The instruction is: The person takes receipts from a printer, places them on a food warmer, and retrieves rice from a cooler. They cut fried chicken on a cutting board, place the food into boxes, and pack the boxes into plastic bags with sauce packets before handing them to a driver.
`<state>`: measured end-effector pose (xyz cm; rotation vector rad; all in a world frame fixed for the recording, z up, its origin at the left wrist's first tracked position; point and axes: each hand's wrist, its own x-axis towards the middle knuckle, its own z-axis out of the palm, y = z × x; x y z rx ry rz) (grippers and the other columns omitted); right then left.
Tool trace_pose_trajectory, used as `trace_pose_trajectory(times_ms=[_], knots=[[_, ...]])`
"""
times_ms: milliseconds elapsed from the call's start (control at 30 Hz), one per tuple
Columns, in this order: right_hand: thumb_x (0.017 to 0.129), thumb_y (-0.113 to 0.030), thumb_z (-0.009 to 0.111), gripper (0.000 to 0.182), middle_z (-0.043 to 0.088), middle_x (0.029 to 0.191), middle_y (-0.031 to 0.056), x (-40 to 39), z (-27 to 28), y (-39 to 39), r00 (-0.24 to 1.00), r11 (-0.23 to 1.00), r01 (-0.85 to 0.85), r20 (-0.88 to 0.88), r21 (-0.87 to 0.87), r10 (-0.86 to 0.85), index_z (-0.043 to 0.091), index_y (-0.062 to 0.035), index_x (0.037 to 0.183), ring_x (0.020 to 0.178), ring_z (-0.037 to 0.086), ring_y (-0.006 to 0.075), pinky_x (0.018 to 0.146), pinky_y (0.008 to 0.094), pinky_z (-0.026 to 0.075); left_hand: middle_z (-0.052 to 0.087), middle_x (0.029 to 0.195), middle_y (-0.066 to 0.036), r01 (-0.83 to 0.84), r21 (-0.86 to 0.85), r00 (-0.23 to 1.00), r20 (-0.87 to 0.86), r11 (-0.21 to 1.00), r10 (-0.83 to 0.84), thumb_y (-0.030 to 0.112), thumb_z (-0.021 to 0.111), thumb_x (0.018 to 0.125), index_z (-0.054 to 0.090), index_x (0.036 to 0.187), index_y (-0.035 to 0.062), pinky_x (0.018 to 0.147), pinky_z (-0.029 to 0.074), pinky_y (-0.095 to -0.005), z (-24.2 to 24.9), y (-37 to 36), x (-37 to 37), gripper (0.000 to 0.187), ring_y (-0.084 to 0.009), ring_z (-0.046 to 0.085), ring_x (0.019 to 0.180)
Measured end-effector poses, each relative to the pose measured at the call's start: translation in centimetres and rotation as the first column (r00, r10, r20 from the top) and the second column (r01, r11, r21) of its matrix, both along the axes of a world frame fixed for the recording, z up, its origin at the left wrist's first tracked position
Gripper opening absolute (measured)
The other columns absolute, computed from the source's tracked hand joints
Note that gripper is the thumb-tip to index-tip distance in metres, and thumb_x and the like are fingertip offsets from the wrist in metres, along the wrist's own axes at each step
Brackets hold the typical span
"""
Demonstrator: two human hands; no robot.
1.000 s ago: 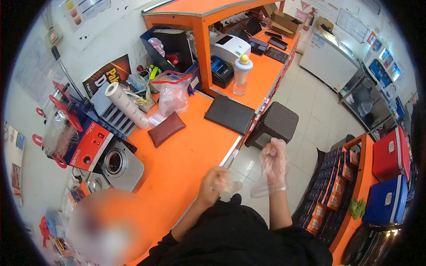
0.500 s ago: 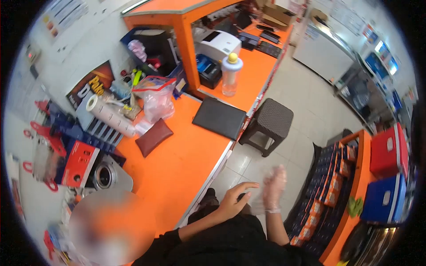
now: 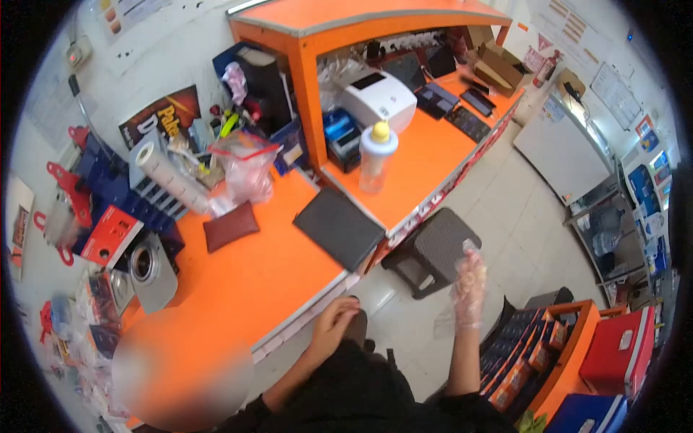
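hanging unclasped, the left hand (image 3: pixel 335 320) is apart from the right hand (image 3: pixel 471 283), whose grip inside a clear glove (image 3: pixel 468 312) is unclear.

Light is bright, edges bow, lower left seems blurred.

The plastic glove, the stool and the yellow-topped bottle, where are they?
Clear plastic glove (image 3: pixel 471 289): head view, its middle part.
Dark brown stool (image 3: pixel 436 242): head view, on the seat.
Yellow-topped bottle (image 3: pixel 375 163): head view, body below the collar.
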<state>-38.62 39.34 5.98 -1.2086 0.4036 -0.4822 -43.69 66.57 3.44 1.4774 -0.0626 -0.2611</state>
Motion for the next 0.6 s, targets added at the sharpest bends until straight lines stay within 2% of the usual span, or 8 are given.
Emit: trace_pose_trajectory(times_ms=[100, 167, 233, 300, 367, 467, 533, 600], knots=[[0.086, -0.039, 0.053, 0.026, 0.039, 0.058, -0.0079, 9.4, 1.3, -3.0, 0.994, 0.976, 0.109, 0.014, -0.188, -0.108, 0.046, -0.0172, 0.074, 0.039, 0.029, 0.0037, 0.035, 0.0206, 0.021, 0.058, 0.099, -0.011, -0.253, 0.101, 0.967, 0.030, 0.962, 0.251, 0.007, 0.046, 0.089, 0.052, 0.103, -0.0021, 0.084, 0.042, -0.0287, -2.0, 2.7, 1.9, 0.018, -0.0168, 0.056, 0.096], [0.088, -0.039, 0.048, 0.027, 0.038, 0.058, -0.0080, 16.9, 4.9, -2.1, 0.987, 0.876, 0.119, 0.036, 0.467, -0.154, 0.045, -0.0168, 0.072, 0.040, 0.028, 0.0036, 0.036, 0.0205, 0.021, 0.058, 0.094, -0.010, -0.409, 0.163, 0.912, 0.087, 0.898, 0.400, 0.005, 0.046, 0.088, 0.052, 0.101, -0.0019, 0.081, 0.043, -0.0285, -2.2, 3.7, 3.9, 0.016, -0.0167, 0.056, 0.091], [0.089, -0.039, 0.042, 0.029, 0.038, 0.058, -0.0071, 26.2, 2.3, -3.7, 0.927, 0.902, -0.362, 0.189, 0.233, 0.323, 0.046, -0.0162, 0.072, 0.043, 0.030, 0.0048, 0.039, 0.0195, 0.024, 0.057, 0.093, -0.009, -0.490, 0.162, 0.870, 0.147, 0.857, 0.470, 0.005, 0.045, 0.088, 0.052, 0.100, -0.0016, 0.080, 0.043, -0.0288, -2.3, 4.1, 7.0, 0.015, -0.0164, 0.055, 0.089], [0.089, -0.036, 0.044, 0.026, 0.042, 0.065, -0.0052, 34.8, 4.7, -0.2, 0.924, 0.904, -0.381, -0.044, -0.197, 0.380, 0.051, -0.0141, 0.078, 0.053, 0.035, 0.0065, 0.048, 0.0204, 0.031, 0.056, 0.092, -0.009, -0.572, 0.164, 0.816, 0.203, 0.803, 0.540, 0.005, 0.045, 0.087, 0.051, 0.100, -0.0014, 0.079, 0.042, -0.0290, -1.2, 3.8, 10.7, 0.015, -0.0161, 0.054, 0.087], [0.086, -0.027, 0.046, 0.027, 0.049, 0.083, -0.0025, 43.3, 5.7, 3.6, 0.891, 0.879, -0.451, -0.023, -0.153, 0.453, 0.057, -0.0091, 0.103, 0.067, 0.039, 0.0087, 0.062, 0.0257, 0.038, 0.055, 0.093, -0.009, -0.666, 0.188, 0.741, 0.282, 0.722, 0.610, 0.005, 0.046, 0.085, 0.051, 0.099, -0.0006, 0.078, 0.041, -0.0300, 0.3, 3.2, 14.2, 0.016, -0.0162, 0.052, 0.085], [0.086, -0.034, 0.047, 0.038, 0.049, 0.088, 0.0010, 54.1, 5.3, 7.6, 0.594, 0.583, -0.805, 0.178, 0.111, 0.785, 0.050, -0.0102, 0.115, 0.072, 0.046, 0.0135, 0.069, 0.0295, 0.041, 0.054, 0.093, -0.011, -0.686, 0.203, 0.709, 0.402, 0.699, 0.579, 0.004, 0.046, 0.082, 0.051, 0.098, -0.0004, 0.078, 0.040, -0.0303, 1.6, 2.2, 18.5, 0.017, -0.0191, 0.051, 0.086], [0.085, -0.038, 0.046, 0.039, 0.051, 0.096, 0.0042, 55.4, 8.1, 9.9, 0.728, 0.622, -0.665, 0.173, 0.413, 0.663, 0.048, -0.0107, 0.113, 0.081, 0.048, 0.0163, 0.077, 0.0293, 0.040, 0.052, 0.093, -0.011, -0.652, 0.254, 0.721, 0.501, 0.715, 0.479, 0.008, 0.045, 0.084, 0.049, 0.099, -0.0008, 0.080, 0.040, -0.0316, 2.0, 1.5, 20.3, 0.018, -0.0193, 0.050, 0.087], [0.086, -0.040, 0.045, 0.043, 0.051, 0.106, 0.0055, 56.8, 5.7, 9.1, 0.745, 0.654, -0.666, 0.275, 0.359, 0.608, 0.046, -0.0120, 0.119, 0.090, 0.048, 0.0180, 0.081, 0.0306, 0.039, 0.051, 0.093, -0.011, -0.598, 0.306, 0.732, 0.586, 0.741, 0.348, 0.011, 0.045, 0.086, 0.047, 0.100, -0.0012, 0.081, 0.039, -0.0329, 3.1, 0.3, 21.9, 0.019, -0.0196, 0.049, 0.089]])
